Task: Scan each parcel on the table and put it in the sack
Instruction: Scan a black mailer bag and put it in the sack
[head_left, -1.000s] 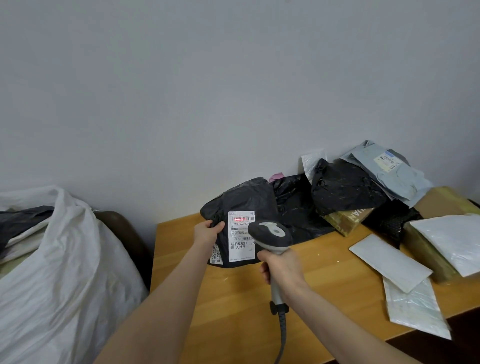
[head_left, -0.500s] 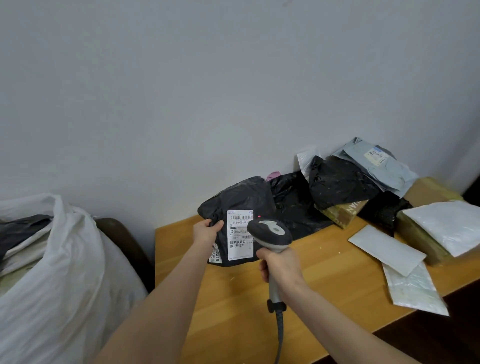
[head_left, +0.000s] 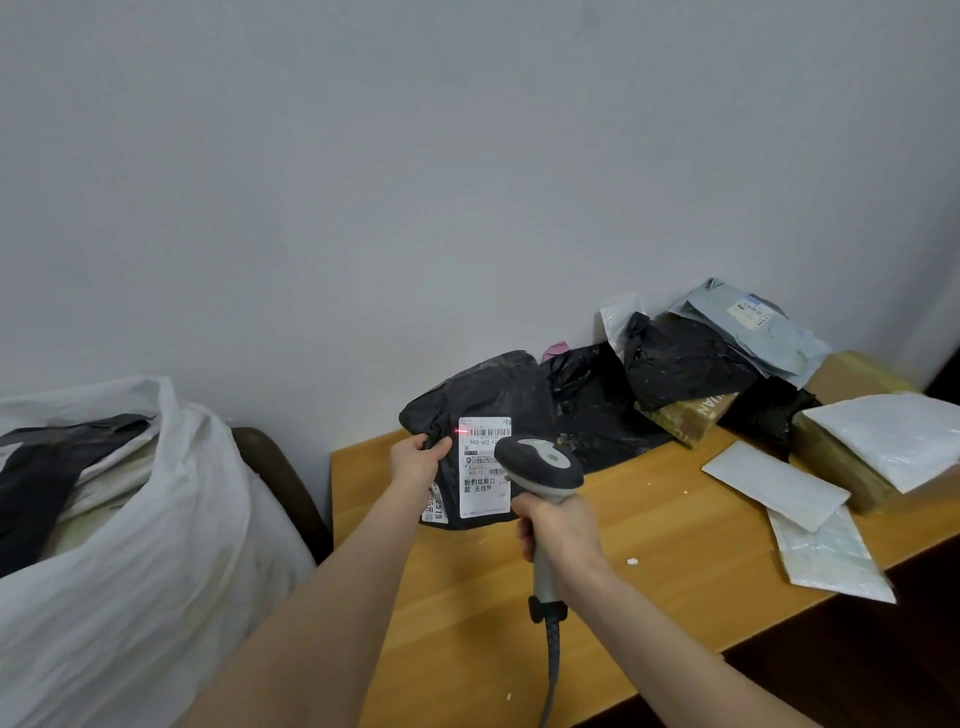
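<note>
My left hand grips the left edge of a black plastic parcel and holds it upright on the wooden table. Its white shipping label faces me. A red scan line glows at the label's top left, by the barcode. My right hand grips the handle of a grey barcode scanner, whose head points at the label from just in front. A large white sack stands open to the left of the table, with dark and white parcels inside.
More parcels pile against the wall at the table's back right: black bags, a grey mailer, brown boxes. White envelopes lie near the right front edge. A dark chair back stands between sack and table. The scanner cable hangs down.
The red scan line is back on the label's top edge after fading half a second ago. Both hands and the parcel have stayed nearly in place.
</note>
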